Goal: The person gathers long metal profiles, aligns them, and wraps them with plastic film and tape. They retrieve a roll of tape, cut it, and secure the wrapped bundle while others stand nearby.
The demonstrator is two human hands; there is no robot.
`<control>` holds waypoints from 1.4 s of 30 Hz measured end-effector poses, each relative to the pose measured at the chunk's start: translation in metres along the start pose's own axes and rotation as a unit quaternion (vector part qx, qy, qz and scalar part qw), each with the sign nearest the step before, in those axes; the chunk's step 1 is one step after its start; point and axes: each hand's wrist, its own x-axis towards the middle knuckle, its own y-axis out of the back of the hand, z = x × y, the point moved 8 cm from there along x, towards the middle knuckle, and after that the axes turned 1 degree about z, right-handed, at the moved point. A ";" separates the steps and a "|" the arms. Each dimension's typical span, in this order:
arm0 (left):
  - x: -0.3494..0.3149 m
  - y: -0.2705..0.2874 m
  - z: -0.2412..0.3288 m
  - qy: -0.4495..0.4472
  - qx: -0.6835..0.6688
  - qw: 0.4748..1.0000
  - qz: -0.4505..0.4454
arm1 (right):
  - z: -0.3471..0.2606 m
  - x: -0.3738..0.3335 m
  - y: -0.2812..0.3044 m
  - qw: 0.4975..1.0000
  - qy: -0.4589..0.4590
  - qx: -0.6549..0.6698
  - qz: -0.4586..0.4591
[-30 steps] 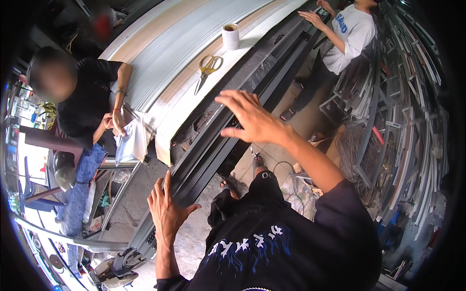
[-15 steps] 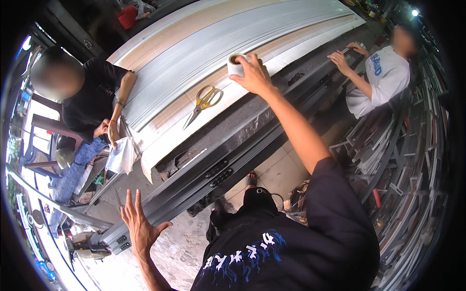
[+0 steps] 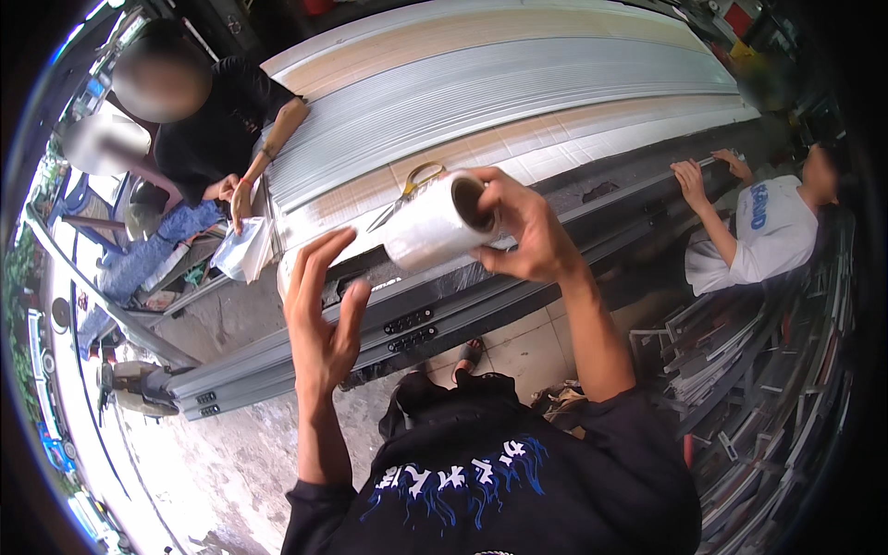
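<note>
A roll of clear plastic film (image 3: 427, 228) on a brown core is gripped at its right end by my right hand (image 3: 527, 227), tilted in the air above the near edge of the bench. My left hand (image 3: 324, 319) is raised to the left of the roll, fingers spread, holding nothing and apart from it. Behind the roll lie scissors with yellow handles (image 3: 424, 174), partly hidden by it, on the cardboard (image 3: 583, 143). Long dark grey metal profiles (image 3: 370, 335) run along the bench's near side, below both hands.
Ribbed silver panels (image 3: 518, 83) cover the bench. At the left a person in a black shirt (image 3: 217, 120) sits by a clear plastic bag (image 3: 243, 250). On the right, a person in a white shirt (image 3: 772, 231) has hands near the profiles. Metal offcuts (image 3: 740, 370) are piled at lower right.
My right hand has brought the roll from over the panels nearer to me and tipped it sideways. My left hand has risen and moved right, closer to the roll.
</note>
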 end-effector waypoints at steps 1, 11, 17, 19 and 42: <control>0.009 -0.002 0.006 -0.012 -0.019 1.000 0.011 | -0.006 -0.003 -0.010 1.000 0.010 0.004 -0.017; -0.065 -0.016 -0.036 0.231 -0.377 0.896 0.040 | -0.010 -0.056 -0.135 0.997 0.032 0.065 -0.006; -0.126 0.023 -0.035 0.189 -0.340 0.902 0.187 | 0.030 -0.085 -0.218 0.934 -0.168 0.296 0.114; -0.127 0.052 -0.031 0.073 -0.252 0.945 0.194 | 0.030 -0.087 -0.247 0.917 -0.210 0.336 0.035; -0.200 0.211 -0.234 -0.024 0.383 0.871 -0.306 | 0.063 -0.191 -0.376 0.885 -0.310 0.337 0.083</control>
